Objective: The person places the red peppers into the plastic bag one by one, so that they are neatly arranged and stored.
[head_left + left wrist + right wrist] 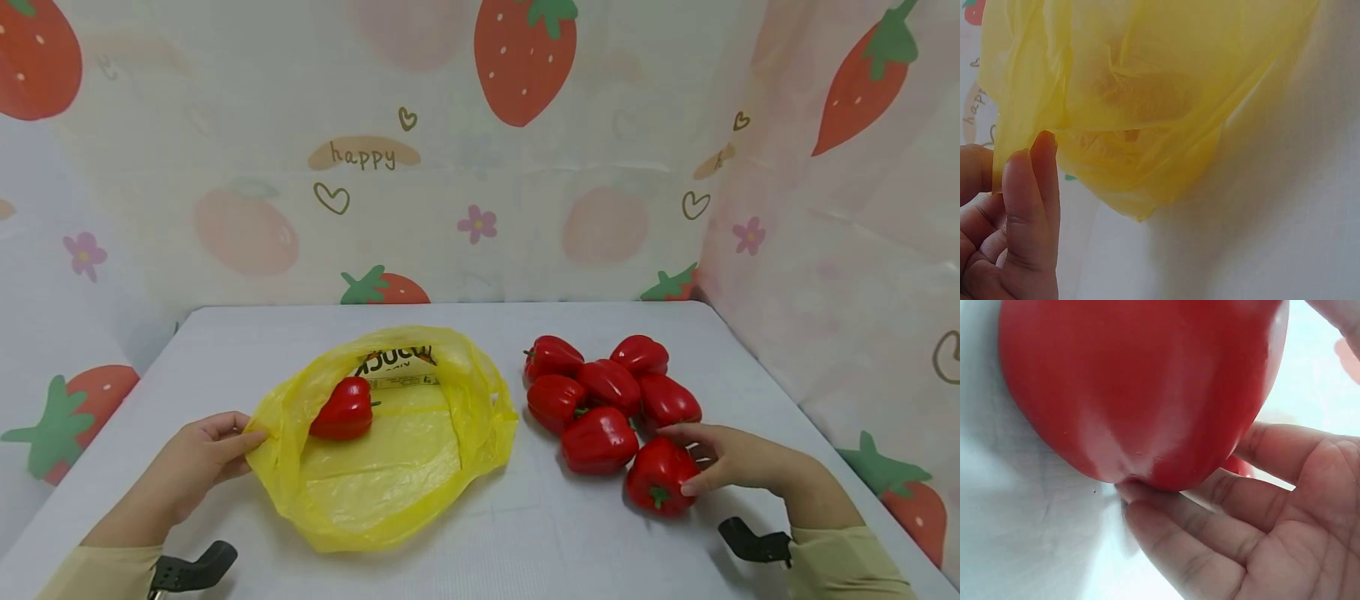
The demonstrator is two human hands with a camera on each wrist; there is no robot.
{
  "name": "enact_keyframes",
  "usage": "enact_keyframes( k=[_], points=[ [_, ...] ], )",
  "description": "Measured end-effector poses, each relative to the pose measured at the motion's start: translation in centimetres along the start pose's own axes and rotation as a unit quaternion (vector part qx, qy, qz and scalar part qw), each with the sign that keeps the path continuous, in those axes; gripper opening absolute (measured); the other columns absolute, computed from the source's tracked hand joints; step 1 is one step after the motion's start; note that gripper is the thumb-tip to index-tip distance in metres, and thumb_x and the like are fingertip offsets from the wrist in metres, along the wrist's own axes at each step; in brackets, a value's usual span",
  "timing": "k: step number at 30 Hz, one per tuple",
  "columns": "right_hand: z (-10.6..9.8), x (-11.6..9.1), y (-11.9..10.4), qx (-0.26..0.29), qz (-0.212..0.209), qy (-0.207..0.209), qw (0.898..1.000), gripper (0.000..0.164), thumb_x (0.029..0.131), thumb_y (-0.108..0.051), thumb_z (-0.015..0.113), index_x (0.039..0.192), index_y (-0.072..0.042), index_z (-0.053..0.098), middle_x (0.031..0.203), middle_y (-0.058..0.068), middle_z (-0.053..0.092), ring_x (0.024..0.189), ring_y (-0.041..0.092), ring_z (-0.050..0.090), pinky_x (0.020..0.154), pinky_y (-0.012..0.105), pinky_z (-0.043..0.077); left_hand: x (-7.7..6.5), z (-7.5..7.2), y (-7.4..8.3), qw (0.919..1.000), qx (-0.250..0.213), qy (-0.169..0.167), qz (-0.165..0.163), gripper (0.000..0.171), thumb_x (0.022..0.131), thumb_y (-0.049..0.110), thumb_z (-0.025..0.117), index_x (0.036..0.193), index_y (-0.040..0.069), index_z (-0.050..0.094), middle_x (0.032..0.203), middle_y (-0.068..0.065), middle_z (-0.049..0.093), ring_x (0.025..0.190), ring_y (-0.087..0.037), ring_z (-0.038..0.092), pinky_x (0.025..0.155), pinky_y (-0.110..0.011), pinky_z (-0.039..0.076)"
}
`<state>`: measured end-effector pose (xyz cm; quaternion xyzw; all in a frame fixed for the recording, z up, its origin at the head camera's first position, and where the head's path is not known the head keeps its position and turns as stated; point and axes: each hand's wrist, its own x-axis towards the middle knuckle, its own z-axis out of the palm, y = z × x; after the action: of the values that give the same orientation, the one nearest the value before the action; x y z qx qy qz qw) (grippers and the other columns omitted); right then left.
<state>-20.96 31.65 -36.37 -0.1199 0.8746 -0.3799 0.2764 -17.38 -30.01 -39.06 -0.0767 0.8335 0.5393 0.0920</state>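
Screened-off work spot, room type unclear, white table [555,542], strawberry-print sheeting [480,167] behind and on both sides

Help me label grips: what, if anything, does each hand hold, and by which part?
Left hand: yellow bag, left rim. Right hand: nearest red pepper, right side.

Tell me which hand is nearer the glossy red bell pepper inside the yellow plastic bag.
Left. The left hand pinches the bag by its left rim, close to the pepper inside; the right hand is farther, past the bag's other side, holding a loose red bell pepper.
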Motion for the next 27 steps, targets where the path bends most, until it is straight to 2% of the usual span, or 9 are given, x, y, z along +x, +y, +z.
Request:
enact_keyframes(
  k=[9, 17, 27],
  points=[
    [0.15, -0.10, 0.30, -0.005, 0.027, 0.000, 1.000, 0.085, 0.068, -0.021, 0.079, 0.137, -0.001, 0.034, 0.130, 0.024, 0.039, 0.116, 0.043, 0.037, 0.076, 0.046, 0.052, 0.03, 0.08, -0.01, 1.0000, 0.003, 0.003, -0.003, 0.049, 0.086, 0.041, 0.060, 0.111, -0.001, 0.054, 0.100, -0.005, 0.060, 0.084, -0.017, 0.058, 0.075, -0.025, 0.053],
    [0.28, 0.03, 0.76, -0.006, 0.007, -0.015, 1.000, 0.084, 0.070, -0.022, 0.078, 0.136, 0.001, 0.033, 0.128, 0.021, 0.041, 0.115, 0.038, 0.038, 0.078, 0.046, 0.051, 0.10, 0.13, -0.09, 0.9999, 0.005, 0.004, -0.009, 0.050, 0.085, 0.042, 0.061, 0.111, 0.000, 0.054, 0.099, -0.005, 0.060, 0.084, -0.017, 0.057, 0.075, -0.025, 0.053],
    [0.33, -0.20, 0.78, 0.007, 0.016, -0.027, 0.999, 0.084, 0.071, -0.020, 0.076, 0.138, 0.001, 0.030, 0.132, 0.023, 0.038, 0.117, 0.042, 0.038, 0.080, 0.048, 0.050, -0.03, 0.13, 0.06, 0.9999, 0.001, 0.005, -0.011, 0.050, 0.085, 0.041, 0.061, 0.112, 0.000, 0.053, 0.100, -0.005, 0.060, 0.084, -0.016, 0.058, 0.075, -0.025, 0.053]
  ],
)
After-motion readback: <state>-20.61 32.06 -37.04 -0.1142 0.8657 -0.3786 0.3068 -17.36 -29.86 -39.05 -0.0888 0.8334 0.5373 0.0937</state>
